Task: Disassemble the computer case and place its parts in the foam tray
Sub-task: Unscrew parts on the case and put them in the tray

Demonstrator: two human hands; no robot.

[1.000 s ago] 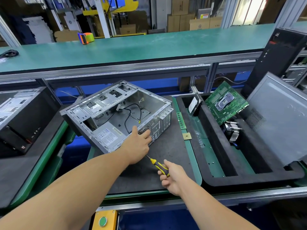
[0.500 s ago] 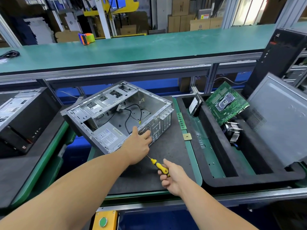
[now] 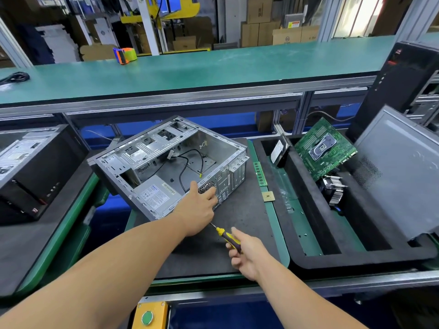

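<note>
An open grey computer case (image 3: 166,160) lies on its side on a dark mat, with a power supply (image 3: 156,193) and black cables inside. My left hand (image 3: 198,207) grips the case's near rear edge, thumb inside. My right hand (image 3: 247,252) holds a yellow-and-black screwdriver (image 3: 226,237) whose tip points under my left hand at the case's rear. To the right, the black foam tray (image 3: 306,210) holds a green motherboard (image 3: 324,148), a hard drive (image 3: 279,150), a heatsink fan (image 3: 335,189) and the grey side panel (image 3: 401,172).
A memory stick (image 3: 260,174) and a CPU chip (image 3: 268,196) lie on the green edge between mat and tray. Another black computer (image 3: 31,167) lies at the left; a black tower (image 3: 403,79) stands at the far right. A yellow box with a green button (image 3: 147,317) sits below.
Almost nothing has moved: my right hand and the screwdriver shifted very slightly, and my left hand stays on the case.
</note>
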